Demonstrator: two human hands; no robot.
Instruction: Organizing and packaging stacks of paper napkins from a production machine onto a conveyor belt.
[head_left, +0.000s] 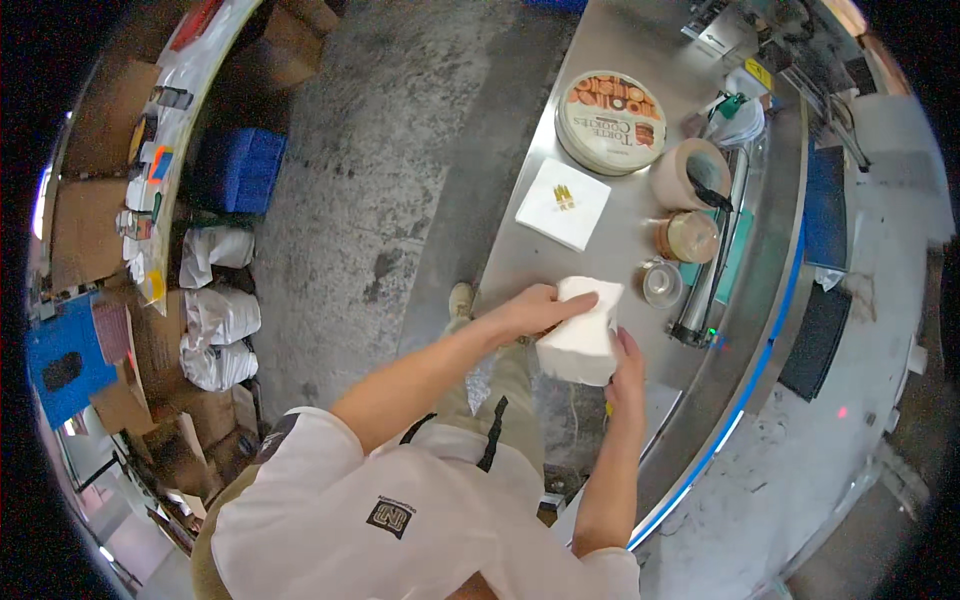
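Between my two hands is a thick stack of white napkins (580,350), held over the near edge of the metal table. My left hand (534,311) grips its upper left side, thumb lying across the top. On the opposite side, the fingers of my right hand (627,373) press against the stack's right edge; part of them is hidden behind it. Just beyond, a flat square white napkin pack (545,205) with a gold print lies on the metal table (512,255).
A round cookie tin (612,120) stands farther along the table. To its right are a roll of tape (690,172), a tan-filled jar (690,238), a small clear cup (661,284) and a long metal bar sealer (712,285). White bags (222,315) and a blue crate (250,170) sit at left.
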